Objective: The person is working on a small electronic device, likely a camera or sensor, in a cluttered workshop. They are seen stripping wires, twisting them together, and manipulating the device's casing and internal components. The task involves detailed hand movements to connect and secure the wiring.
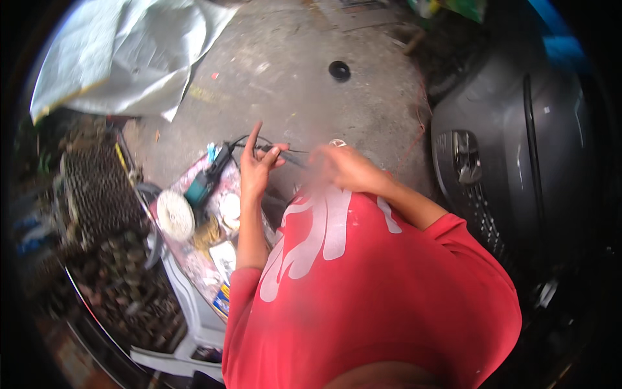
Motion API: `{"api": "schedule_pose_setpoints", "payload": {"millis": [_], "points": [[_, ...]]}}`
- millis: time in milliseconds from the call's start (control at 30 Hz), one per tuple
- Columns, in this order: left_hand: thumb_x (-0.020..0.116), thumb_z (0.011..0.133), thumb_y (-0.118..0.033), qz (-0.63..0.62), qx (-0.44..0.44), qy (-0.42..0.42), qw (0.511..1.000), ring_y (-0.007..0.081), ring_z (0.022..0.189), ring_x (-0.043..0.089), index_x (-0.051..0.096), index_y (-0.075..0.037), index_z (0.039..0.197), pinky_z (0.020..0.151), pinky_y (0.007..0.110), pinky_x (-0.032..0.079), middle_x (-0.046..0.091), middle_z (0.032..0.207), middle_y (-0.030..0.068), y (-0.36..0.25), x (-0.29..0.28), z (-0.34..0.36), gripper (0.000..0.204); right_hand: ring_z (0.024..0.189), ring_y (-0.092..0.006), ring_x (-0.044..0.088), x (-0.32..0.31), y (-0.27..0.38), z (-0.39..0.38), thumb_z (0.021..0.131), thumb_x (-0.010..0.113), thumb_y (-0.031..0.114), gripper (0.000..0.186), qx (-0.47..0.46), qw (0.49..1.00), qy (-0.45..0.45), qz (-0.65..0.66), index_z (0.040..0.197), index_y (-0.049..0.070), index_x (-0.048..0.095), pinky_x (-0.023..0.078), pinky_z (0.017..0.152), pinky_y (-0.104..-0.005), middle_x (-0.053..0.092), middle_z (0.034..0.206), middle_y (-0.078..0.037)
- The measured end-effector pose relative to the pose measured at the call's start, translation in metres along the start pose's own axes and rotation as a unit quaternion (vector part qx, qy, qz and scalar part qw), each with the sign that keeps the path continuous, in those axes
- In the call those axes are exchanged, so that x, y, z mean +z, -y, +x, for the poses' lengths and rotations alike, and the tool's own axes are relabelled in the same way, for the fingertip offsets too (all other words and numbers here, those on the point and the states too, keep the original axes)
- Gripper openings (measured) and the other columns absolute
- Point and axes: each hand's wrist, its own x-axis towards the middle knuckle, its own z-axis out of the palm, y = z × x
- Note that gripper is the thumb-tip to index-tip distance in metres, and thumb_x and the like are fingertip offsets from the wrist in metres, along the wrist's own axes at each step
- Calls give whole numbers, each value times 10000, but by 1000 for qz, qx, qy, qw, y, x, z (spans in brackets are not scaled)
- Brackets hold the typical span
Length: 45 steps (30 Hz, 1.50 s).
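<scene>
My left hand (259,162) grips a thin black cord (251,137) between thumb and lower fingers, with the index finger raised. The cord loops from a teal and black power tool (202,181) lying on a small cluttered table (184,246) at left. My right hand (343,165), in front of my red shirt, has its fingers closed at a dark length of cord or connector; blur hides exactly what it holds. On the table beside the tool are a round white pad (175,214), a small white round item (229,209) and rags or papers (222,259).
A silver sheet (129,65) covers the upper left. A black round object (339,70) lies on the concrete floor (272,84). A dark grey car body or bumper (499,168) stands close on my right. Rubble (129,292) and a grey moulded panel (184,324) are at lower left.
</scene>
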Motion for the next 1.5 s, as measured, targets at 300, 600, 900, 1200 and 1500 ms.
{"api": "schedule_pose_setpoints", "payload": {"millis": [300,600,900,1200,1500], "points": [[545,889,122,93,200,-117,968,189,897,718,250,-71,1566,785,286,557,743,945,134,-20,8,-75,764,539,-57,441,-31,-7,44,933,584,3,365,142,937,265,178,1297,-6,578,360,483,-237,599,812,-24],[667,727,71,339,365,-177,848,279,979,718,728,-44,1104,827,369,555,749,1014,95,8,40,-138,399,541,-14,317,-15,22,80,1025,444,34,315,247,869,181,389,1302,-62,559,259,457,-186,443,746,52],[584,758,131,405,295,-290,815,355,1003,695,692,-28,1158,830,394,551,702,1122,179,90,32,-159,444,580,-32,338,-44,38,105,1043,490,169,336,41,911,161,377,1320,1,580,283,509,-201,377,668,79],[565,963,-9,181,208,-472,838,187,1023,677,672,5,1174,871,304,528,720,1082,118,12,-9,-107,237,846,-118,563,-52,77,81,869,659,27,312,-204,956,204,48,1179,5,679,463,713,-259,566,973,-4],[500,1030,-323,127,-82,92,984,149,770,676,591,-31,1275,652,265,515,715,854,93,-55,3,-39,391,753,-249,638,-30,66,62,748,678,-23,261,-409,881,51,-232,957,124,724,536,633,-369,584,957,-62]]}}
